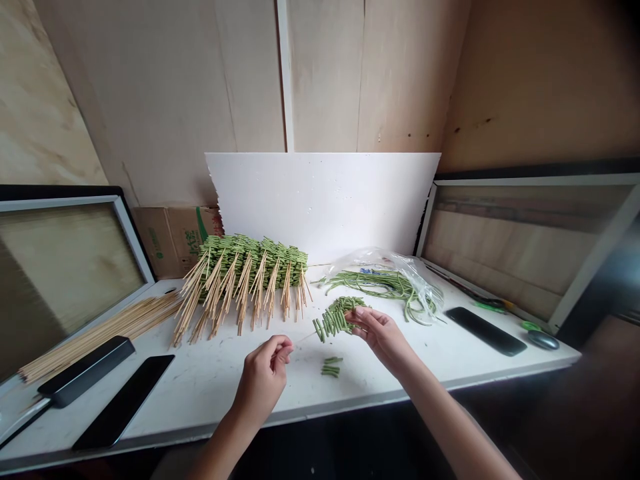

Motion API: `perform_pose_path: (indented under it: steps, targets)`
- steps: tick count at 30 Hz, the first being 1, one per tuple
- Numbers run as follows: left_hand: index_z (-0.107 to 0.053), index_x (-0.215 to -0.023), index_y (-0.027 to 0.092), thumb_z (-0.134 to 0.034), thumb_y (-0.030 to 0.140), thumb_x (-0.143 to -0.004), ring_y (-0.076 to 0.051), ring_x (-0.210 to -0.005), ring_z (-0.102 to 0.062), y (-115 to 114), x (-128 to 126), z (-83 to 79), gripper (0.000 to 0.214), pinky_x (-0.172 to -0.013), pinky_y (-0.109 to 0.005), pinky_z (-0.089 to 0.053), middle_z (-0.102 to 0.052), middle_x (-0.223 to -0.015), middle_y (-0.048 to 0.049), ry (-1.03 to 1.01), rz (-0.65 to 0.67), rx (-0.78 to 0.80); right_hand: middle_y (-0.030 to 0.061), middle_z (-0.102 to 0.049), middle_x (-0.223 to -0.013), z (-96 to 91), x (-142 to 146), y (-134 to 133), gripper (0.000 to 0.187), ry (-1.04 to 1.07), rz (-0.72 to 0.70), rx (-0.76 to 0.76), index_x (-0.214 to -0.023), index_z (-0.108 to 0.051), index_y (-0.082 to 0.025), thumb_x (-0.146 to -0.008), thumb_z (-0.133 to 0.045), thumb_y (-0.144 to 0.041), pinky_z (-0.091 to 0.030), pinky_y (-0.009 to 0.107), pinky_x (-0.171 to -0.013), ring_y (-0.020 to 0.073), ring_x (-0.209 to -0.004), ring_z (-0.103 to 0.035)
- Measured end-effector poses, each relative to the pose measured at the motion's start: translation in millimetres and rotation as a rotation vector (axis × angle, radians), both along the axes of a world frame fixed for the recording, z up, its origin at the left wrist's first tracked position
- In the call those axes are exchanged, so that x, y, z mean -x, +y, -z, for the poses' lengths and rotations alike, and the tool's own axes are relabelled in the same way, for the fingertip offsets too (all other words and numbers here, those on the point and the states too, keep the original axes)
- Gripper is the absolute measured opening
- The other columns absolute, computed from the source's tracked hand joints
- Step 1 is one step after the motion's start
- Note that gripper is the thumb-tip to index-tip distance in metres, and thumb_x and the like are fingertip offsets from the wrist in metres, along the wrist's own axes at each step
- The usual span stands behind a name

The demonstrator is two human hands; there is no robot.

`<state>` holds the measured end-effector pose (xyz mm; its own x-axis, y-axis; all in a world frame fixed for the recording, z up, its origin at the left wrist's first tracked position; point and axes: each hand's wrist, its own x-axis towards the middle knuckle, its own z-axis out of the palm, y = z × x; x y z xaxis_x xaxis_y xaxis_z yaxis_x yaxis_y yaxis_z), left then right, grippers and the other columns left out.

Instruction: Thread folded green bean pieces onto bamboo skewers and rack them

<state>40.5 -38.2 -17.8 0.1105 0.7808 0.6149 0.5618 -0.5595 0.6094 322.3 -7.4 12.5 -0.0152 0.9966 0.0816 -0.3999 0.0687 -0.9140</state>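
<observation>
My left hand [267,367] is closed in a pinch on the bare end of a thin skewer [303,337]. Cut green bean pieces [325,328] are threaded crosswise side by side along its far part. My right hand [383,333] pinches bean pieces at the right end of that row. Behind it lies a pile of cut bean pieces [345,305], partly hidden by the row and my fingers. Several short bean pieces [331,367] rest on the white table [300,393] below my hands.
Stacked bean skewers [255,267] stand at the back left, sticks toward me. Bare skewers [100,333] lie farther left, near a black box [86,370] and dark phone-like slab [125,403]. Long beans [370,283] under clear plastic, a phone [485,331] and a mouse [543,340] are right.
</observation>
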Motion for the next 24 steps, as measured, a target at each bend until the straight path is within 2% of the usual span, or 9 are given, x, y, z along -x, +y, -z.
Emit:
perform_pose_path:
  steps: [8, 13, 20, 24]
  targets:
    - [-0.066, -0.092, 0.021, -0.05, 0.026, -0.1, -0.017, -0.065, -0.07, -0.5, -1.3, -1.7, 0.019, -0.062, -0.024, -0.054, -0.068, -0.07, -0.0023, 0.0, 0.003, -0.016, 0.0124, -0.08, -0.103, 2.9, 2.4, 0.4, 0.039, -0.078, 0.037, -0.012, -0.092, -0.08, -0.018, -0.073, -0.087, -0.052, -0.057, 0.032, -0.076, 0.0288, -0.107, -0.072]
    - [-0.066, -0.091, 0.021, -0.05, 0.025, -0.1, -0.017, -0.064, -0.069, -1.2, -0.7, -2.8, 0.019, -0.063, -0.023, -0.053, -0.068, -0.069, -0.0023, 0.013, -0.005, -0.026, 0.0102, -0.08, -0.097, 4.1, 3.3, -0.9, 0.037, -0.108, 0.061, -0.041, -0.09, -0.082, -0.021, -0.073, -0.088, -0.052, -0.056, 0.032, -0.074, 0.0276, -0.101, -0.072]
    - [-0.066, -0.092, 0.021, -0.05, 0.023, -0.1, -0.017, -0.064, -0.068, -1.2, 0.8, -2.1, 0.018, -0.063, -0.023, -0.053, -0.068, -0.069, -0.002, 0.023, -0.023, -0.041, 0.0087, -0.08, -0.09, -0.4, 6.9, -4.4, 0.034, -0.171, 0.12, -0.088, -0.088, -0.082, -0.022, -0.073, -0.088, -0.052, -0.054, 0.035, -0.076, 0.02, -0.073, -0.068]
    - [-0.065, -0.092, 0.021, -0.049, 0.023, -0.1, -0.017, -0.065, -0.069, -1.0, 0.1, -2.9, 0.019, -0.063, -0.023, -0.054, -0.069, -0.071, -0.0026, 0.026, -0.027, -0.054, 0.009, -0.08, -0.095, 0.0, 7.1, -5.4, 0.036, -0.198, 0.137, -0.087, -0.088, -0.082, -0.022, -0.071, -0.088, -0.054, -0.053, 0.037, -0.075, 0.0174, -0.065, -0.063]
